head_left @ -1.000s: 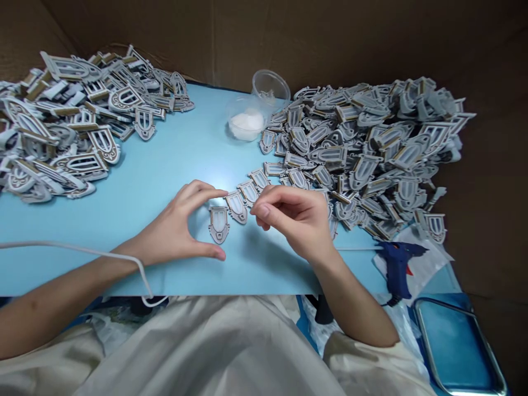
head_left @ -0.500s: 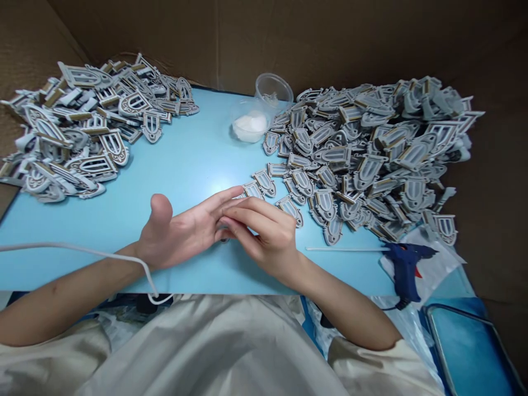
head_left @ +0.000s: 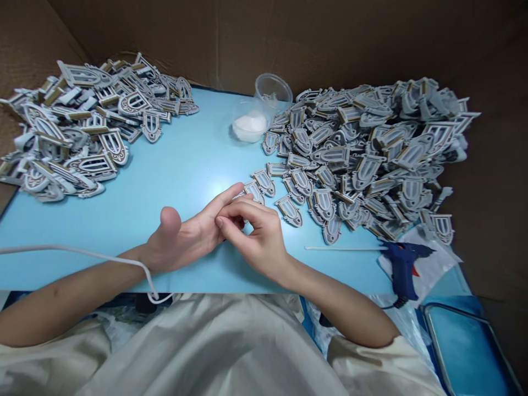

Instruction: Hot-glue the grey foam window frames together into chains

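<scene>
Grey, gold-edged shield-shaped cutouts (head_left: pixel 289 211) lie in a loose trail just beside the hands, which are together above the pale blue tabletop (head_left: pixel 185 187). The left hand (head_left: pixel 185 242) is open, and the curled right hand (head_left: pixel 258 236) presses against its fingers; anything pinched between them is hidden. One cutout (head_left: pixel 254 192) sits partly beneath them. A careless wrist movement could knock these thin, stiff pieces into the heaped pile (head_left: pixel 363 148), and the white cable (head_left: pixel 82 252) looped at the left wrist could drag across them.

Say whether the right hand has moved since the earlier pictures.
Yes, the right hand moved left, away from the blue glue gun.
</scene>
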A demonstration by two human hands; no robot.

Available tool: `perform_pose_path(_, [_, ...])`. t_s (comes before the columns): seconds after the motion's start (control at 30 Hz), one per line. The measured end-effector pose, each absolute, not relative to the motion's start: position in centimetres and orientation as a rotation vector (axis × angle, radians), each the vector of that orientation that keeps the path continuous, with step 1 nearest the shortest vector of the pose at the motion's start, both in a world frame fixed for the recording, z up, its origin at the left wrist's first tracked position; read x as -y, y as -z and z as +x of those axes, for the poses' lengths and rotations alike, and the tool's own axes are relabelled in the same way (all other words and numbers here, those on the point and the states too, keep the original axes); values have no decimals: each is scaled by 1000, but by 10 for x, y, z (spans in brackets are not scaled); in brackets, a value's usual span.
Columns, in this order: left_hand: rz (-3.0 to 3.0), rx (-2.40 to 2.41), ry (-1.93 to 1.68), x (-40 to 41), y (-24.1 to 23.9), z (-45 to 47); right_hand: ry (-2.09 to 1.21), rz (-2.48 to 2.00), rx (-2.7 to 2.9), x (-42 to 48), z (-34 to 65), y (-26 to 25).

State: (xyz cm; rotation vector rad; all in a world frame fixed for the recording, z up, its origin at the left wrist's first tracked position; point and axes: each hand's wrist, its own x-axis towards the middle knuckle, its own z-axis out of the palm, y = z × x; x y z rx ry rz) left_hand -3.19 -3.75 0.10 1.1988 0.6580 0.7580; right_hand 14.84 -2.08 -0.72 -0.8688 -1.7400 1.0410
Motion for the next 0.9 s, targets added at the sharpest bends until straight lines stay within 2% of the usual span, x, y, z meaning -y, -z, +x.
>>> perform_pose_path(0.2, [1061, -733, -888, 34, 1, -37, -1555, -784, 1395, 12, 160, -3])
perform_pose_path(0.4, [1961, -1103, -1151, 28, 1, -57, -1784, -752, 1143, 1, 168, -3])
perform_pose_path(0.57, [2459, -1130, -1058, 23, -7, -68, -1671, -708, 1194, -1, 176, -13])
perform_pose_path(0.9, [2596, -922, -1011, 13, -4, -74, -1320, -811, 1314, -37, 198, -70])
